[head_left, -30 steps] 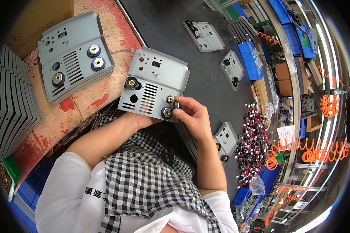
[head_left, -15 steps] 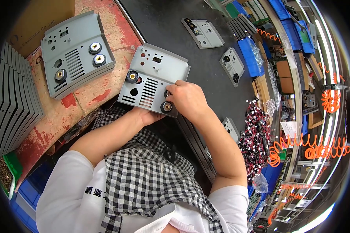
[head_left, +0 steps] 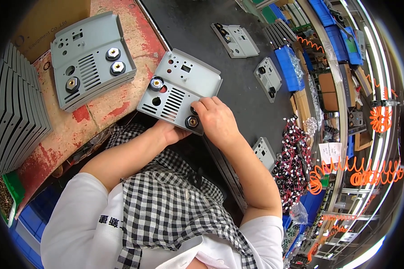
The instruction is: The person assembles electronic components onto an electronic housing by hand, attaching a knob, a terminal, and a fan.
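Observation:
A bent grey metal panel (head_left: 193,80) with round holes and vent slots is tilted in front of me. My left hand (head_left: 169,132) holds it by the near edge from below, its fingers hidden under the metal. My right hand (head_left: 217,120) is closed at the panel's right side, fingertips pinching a black round socket (head_left: 193,109) mostly covered by them. Just nearer sits another black socket (head_left: 191,122) with a brass centre and hex nut. A third socket (head_left: 156,84) stands at the panel's left, beside a hole.
Left, a stack of similar panels (head_left: 94,76) lies on a worn red-edged table (head_left: 83,115), next to upright grey plates (head_left: 18,116). More panels (head_left: 236,39) lie on the dark belt (head_left: 188,27). Right are bundled wires (head_left: 293,163), a blue bin (head_left: 288,67) and orange coiled hoses (head_left: 368,172).
The left socket now shows tilted differently, its nut lighter. My right fingers have shifted slightly around the socket they pinch. The whole view has moved a little; the panel stays held.

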The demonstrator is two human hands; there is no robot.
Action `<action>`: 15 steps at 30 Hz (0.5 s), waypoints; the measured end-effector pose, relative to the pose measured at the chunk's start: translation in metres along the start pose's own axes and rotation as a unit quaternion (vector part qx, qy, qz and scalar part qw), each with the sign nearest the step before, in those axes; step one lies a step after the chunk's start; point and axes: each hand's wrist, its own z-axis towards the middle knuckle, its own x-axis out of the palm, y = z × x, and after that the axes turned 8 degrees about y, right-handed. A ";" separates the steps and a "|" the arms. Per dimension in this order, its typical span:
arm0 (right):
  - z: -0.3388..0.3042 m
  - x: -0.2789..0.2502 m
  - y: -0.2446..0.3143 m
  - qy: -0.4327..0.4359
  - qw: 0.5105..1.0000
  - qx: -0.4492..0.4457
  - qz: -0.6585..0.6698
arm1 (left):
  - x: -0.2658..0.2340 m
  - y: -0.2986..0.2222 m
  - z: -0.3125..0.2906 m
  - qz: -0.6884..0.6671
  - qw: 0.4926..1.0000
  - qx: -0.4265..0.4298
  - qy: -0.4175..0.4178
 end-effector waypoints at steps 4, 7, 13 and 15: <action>0.005 -0.002 -0.002 0.024 0.999 0.035 -0.022 | -0.002 0.000 0.000 -0.002 1.000 -0.007 0.007; 0.014 0.000 -0.004 0.003 0.996 0.062 -0.065 | -0.002 0.001 0.001 -0.007 0.999 -0.003 0.031; 0.014 0.002 -0.010 0.019 0.989 0.148 -0.012 | 0.002 0.000 0.001 0.002 0.999 -0.001 0.042; 0.008 -0.002 -0.009 0.001 0.988 0.153 0.019 | 0.006 -0.002 -0.001 -0.004 1.000 0.000 0.030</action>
